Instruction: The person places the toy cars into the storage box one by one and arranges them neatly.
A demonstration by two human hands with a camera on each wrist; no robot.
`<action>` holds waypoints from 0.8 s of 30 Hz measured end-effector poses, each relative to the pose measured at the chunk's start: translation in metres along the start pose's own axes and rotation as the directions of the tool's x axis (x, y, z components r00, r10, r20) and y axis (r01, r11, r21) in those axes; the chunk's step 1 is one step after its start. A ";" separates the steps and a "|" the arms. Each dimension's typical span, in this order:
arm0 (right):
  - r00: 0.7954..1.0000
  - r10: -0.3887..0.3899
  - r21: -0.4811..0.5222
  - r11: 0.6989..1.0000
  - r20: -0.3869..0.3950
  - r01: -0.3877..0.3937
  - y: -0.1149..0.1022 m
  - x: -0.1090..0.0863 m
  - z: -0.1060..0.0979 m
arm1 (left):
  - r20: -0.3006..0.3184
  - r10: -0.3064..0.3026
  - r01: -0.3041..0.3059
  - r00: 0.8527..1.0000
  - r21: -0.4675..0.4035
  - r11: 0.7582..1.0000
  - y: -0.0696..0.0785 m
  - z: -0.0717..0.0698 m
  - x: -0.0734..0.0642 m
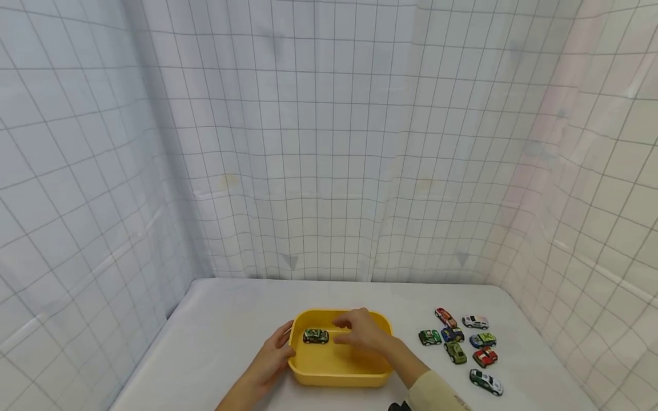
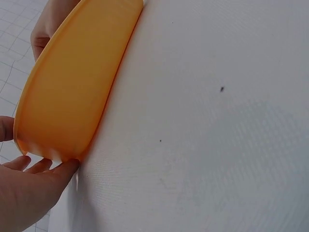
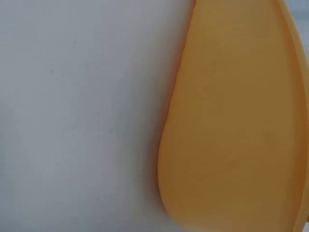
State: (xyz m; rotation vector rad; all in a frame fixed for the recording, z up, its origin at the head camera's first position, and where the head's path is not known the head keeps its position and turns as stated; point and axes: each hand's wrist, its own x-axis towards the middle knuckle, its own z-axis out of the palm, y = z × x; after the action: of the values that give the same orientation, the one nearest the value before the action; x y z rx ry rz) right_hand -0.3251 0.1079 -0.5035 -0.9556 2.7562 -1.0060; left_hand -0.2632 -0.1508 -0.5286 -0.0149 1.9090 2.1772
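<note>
A yellow plastic bin [image 1: 339,379] stands on the white table before me. My left hand [image 1: 275,354] grips its left end, thumb at the rim and fingers along the outer wall; the left wrist view shows these fingers [image 2: 65,171] against the bin. Inside, toward the left, lies a small camouflage-patterned toy car [image 1: 316,336]. My right hand [image 1: 365,331] is over the right half of the bin, its thumb and fingers spread apart and pointing left toward the car, with nothing between them. In the right wrist view only the bin's outer wall [image 3: 231,121] and table show.
Several more toy cars lie at the right, among them a green one [image 1: 429,337], an olive one [image 1: 455,352], a red one [image 1: 485,357] and a white-and-dark one [image 1: 485,382]. White gridded curtains [image 1: 329,142] surround the table [image 1: 221,319] at the back and sides.
</note>
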 end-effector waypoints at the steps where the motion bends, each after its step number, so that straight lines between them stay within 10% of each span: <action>1: 1.000 -0.004 -0.001 1.000 -0.002 0.004 0.001 -0.001 -0.001 | -0.005 -0.004 0.004 1.000 0.001 1.000 0.000 -0.001 0.000; 24: 0.998 0.019 0.007 1.000 -0.067 -0.019 0.025 -0.042 -0.043 | -0.018 -0.009 0.009 1.000 -0.006 1.000 -0.004 0.000 0.003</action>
State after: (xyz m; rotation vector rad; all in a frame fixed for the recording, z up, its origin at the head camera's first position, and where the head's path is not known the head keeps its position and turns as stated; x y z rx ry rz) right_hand -0.3155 0.1710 -0.4909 -0.9100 2.8083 -1.0621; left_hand -0.2653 -0.1500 -0.5327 -0.0447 1.9089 2.1843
